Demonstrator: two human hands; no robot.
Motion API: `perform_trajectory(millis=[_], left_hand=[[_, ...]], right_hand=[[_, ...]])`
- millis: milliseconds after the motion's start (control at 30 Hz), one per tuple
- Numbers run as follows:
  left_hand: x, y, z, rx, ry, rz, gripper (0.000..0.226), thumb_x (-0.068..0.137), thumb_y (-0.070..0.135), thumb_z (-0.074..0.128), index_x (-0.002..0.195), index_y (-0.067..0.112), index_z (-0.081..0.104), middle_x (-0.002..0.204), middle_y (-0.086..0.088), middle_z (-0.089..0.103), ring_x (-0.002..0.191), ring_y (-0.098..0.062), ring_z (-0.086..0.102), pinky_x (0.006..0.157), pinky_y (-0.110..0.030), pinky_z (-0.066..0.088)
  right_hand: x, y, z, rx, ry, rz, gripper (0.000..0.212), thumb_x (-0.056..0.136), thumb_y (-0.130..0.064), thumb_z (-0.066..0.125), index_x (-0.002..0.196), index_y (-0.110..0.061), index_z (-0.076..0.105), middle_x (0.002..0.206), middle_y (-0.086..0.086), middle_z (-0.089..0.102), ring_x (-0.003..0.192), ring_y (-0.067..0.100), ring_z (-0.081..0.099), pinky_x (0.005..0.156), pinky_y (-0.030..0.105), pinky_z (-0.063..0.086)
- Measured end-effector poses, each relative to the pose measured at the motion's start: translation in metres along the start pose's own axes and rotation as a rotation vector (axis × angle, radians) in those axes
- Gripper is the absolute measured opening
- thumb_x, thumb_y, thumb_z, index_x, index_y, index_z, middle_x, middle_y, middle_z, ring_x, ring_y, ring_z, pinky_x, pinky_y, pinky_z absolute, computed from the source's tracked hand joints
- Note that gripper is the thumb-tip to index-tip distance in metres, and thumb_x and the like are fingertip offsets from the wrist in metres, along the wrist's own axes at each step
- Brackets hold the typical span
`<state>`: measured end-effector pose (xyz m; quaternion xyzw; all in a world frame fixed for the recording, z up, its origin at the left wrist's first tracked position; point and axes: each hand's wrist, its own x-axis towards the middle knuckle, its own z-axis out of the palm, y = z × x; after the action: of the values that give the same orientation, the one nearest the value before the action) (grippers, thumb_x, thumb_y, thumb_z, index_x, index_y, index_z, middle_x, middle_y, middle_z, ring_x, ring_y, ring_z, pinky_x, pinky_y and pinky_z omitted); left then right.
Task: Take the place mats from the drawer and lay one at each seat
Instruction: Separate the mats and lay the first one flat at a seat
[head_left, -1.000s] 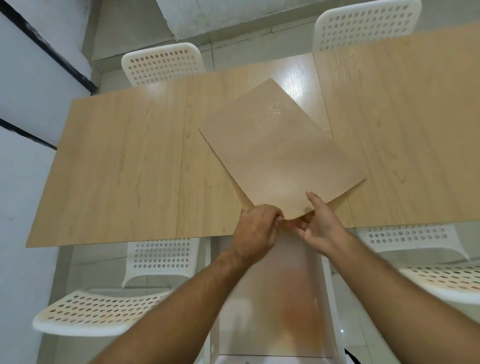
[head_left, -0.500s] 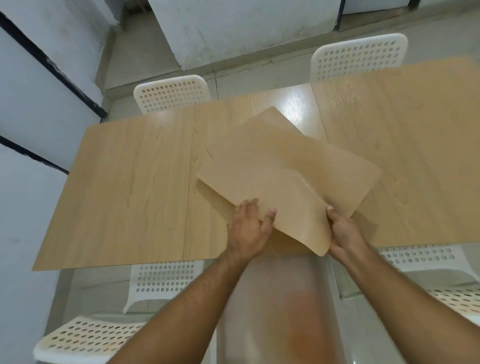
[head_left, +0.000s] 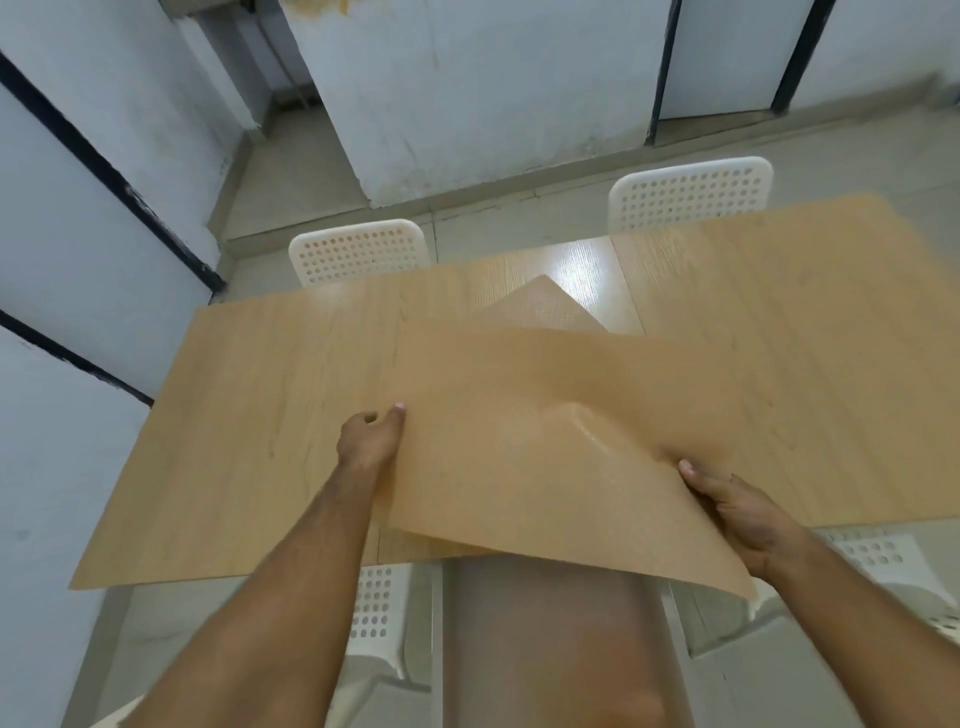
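A tan place mat (head_left: 545, 415) is lifted above the wooden table (head_left: 260, 415), bulging in its middle. My left hand (head_left: 371, 439) grips its left edge and my right hand (head_left: 737, 509) grips its near right corner. Under it lies a stack of tan place mats (head_left: 543, 306), of which only the far corner and a strip of near edge show. The open drawer (head_left: 550, 639) sits below the table's near edge, between my forearms.
Two white perforated chairs stand at the far side, the left chair (head_left: 358, 252) and the right chair (head_left: 691, 192). Two more white chairs flank the drawer on the near side, one on the left (head_left: 376, 603) and one on the right (head_left: 883, 561). White walls with dark strips surround the table.
The top mat has been peeled off the stack and raised. My hands have moved apart along its edges, and the view has tilted up toward the far wall.
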<state>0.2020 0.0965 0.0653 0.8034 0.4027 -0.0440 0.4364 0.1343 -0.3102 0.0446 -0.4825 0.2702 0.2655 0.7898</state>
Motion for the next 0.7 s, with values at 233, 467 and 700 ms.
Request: perform_trajectory(millis=[233, 467, 700], left_hand=[[-0.004, 0.011, -0.015, -0.145, -0.116, 0.161, 0.019, 0.092, 0.028, 0.069, 0.107, 0.017, 0.065, 0.106, -0.006, 0.067, 0.086, -0.019, 0.057, 0.078, -0.028, 0.044], [-0.039, 0.044, 0.026, -0.176, -0.176, 0.334, 0.015, 0.094, 0.018, 0.065, 0.108, 0.013, 0.064, 0.098, -0.004, 0.063, 0.084, -0.018, 0.055, 0.061, -0.023, 0.041], [-0.114, 0.058, 0.100, -0.299, -0.327, 0.391, 0.013, 0.098, 0.021, 0.060, 0.109, 0.016, 0.064, 0.101, 0.003, 0.067, 0.080, -0.006, 0.059, 0.063, -0.019, 0.043]], right_hand=[[-0.022, 0.006, -0.002, -0.085, 0.029, -0.033, 0.028, 0.098, -0.021, 0.056, 0.112, -0.001, 0.068, 0.094, 0.018, 0.074, 0.075, 0.028, 0.073, 0.063, 0.037, 0.061], [-0.057, -0.004, -0.035, -0.168, 0.292, -0.222, 0.022, 0.094, -0.021, 0.065, 0.110, -0.007, 0.071, 0.097, 0.015, 0.076, 0.075, 0.025, 0.072, 0.064, 0.033, 0.058], [-0.108, -0.055, -0.123, -0.337, 0.548, -0.357, 0.019, 0.087, -0.019, 0.075, 0.104, -0.011, 0.072, 0.101, 0.014, 0.075, 0.086, 0.031, 0.071, 0.083, 0.046, 0.057]])
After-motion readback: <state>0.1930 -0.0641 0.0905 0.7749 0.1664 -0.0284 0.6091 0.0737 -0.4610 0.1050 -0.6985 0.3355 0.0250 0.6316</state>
